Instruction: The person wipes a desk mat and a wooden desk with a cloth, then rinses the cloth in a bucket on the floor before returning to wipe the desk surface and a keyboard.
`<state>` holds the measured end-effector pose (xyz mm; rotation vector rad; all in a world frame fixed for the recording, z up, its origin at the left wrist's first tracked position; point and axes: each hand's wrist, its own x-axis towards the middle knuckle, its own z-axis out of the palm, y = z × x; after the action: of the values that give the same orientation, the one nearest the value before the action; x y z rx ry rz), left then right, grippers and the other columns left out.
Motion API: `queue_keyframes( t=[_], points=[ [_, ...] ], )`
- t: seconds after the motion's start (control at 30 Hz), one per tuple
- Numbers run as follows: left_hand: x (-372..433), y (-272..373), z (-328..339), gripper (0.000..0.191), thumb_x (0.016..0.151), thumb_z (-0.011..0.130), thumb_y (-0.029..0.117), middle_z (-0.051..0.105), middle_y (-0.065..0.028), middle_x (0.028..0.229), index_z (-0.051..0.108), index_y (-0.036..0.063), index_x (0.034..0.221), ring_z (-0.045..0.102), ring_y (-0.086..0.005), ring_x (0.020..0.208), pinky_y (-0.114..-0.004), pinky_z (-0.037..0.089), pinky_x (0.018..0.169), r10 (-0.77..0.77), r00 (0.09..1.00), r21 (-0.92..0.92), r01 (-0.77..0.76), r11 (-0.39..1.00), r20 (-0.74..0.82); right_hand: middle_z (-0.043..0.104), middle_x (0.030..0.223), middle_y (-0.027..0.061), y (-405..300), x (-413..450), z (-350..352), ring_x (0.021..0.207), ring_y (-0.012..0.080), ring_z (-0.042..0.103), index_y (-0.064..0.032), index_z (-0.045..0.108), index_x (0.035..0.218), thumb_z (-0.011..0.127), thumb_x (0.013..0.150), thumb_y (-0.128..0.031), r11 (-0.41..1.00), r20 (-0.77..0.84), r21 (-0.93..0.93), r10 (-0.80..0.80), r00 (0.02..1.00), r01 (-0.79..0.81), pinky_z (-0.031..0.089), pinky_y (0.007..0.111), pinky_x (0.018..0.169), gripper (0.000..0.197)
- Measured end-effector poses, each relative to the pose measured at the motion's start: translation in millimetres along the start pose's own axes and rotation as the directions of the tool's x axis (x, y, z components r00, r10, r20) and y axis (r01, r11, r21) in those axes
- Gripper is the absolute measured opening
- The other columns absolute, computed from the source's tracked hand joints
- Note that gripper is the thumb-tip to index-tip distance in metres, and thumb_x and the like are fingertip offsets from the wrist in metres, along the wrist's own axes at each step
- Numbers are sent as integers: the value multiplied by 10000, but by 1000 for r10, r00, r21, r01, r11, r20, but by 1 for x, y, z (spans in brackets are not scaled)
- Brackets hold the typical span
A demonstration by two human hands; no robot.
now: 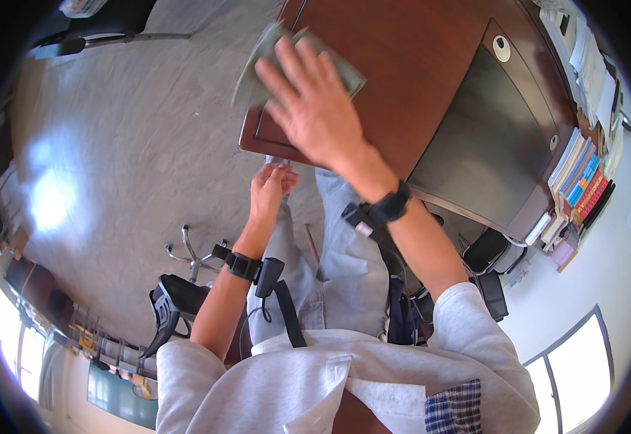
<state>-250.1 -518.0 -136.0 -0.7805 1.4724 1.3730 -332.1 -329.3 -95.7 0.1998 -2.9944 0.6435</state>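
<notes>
Over the near left corner of a reddish-brown wooden desk (402, 59), the back of my right hand (321, 103) faces up. Its spread fingers lie over a grey-green cloth (353, 78), which sticks out on both sides and reaches past the desk's left edge. Hand and cloth are blurred; the palm is hidden. Below the desk's near edge, above my legs, is my left hand (274, 184), its fingers loosely curled with no object visible in them. Each wrist wears a black strap (394, 203) with a small black device (269, 276).
A dark panel (478, 141) is set in the desktop on the right. Books (581, 173) and papers (581, 65) line its far right side. A wheeled chair base (193, 257) stands at the lower left, a black chair (109, 21) at the upper left.
</notes>
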Motion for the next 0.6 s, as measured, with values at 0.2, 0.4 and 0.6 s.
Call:
queue_keyframes(
  t=[0.2, 0.4, 0.6],
  points=[
    [18, -87, -5, 261, 988, 561, 208, 747, -95, 951, 679, 2, 1098, 700, -155, 861, -293, 522, 797, 55, 998, 20, -55, 998, 23, 394, 1632, 109, -70, -51, 12, 1536, 293, 314, -121, 486, 1520, 627, 969, -262, 983, 216, 146, -145, 965, 115, 240, 458, 1270, 586],
    [-26, -103, 1, 254, 982, 576, 214, 745, -104, 946, 676, -6, 1060, 698, -163, 859, -297, 528, 788, 274, 954, 328, -298, 896, 118, 578, 1436, 187, -73, -50, -27, 1365, 351, 517, -70, 497, 1479, 590, 1026, -251, 618, 269, 742, 79, 960, -259, 387, 457, 1159, 497],
    [-44, -52, 32, 259, 997, 565, 243, 741, -96, 943, 666, 14, 1063, 694, -156, 877, -296, 524, 809, -262, 941, 277, 198, 940, 216, 711, 1058, 88, 28, -85, -110, 941, 137, 635, -15, 596, 1344, 541, 1081, -350, 307, 290, 752, 641, 710, -584, 507, 301, 876, 429]
  ],
)
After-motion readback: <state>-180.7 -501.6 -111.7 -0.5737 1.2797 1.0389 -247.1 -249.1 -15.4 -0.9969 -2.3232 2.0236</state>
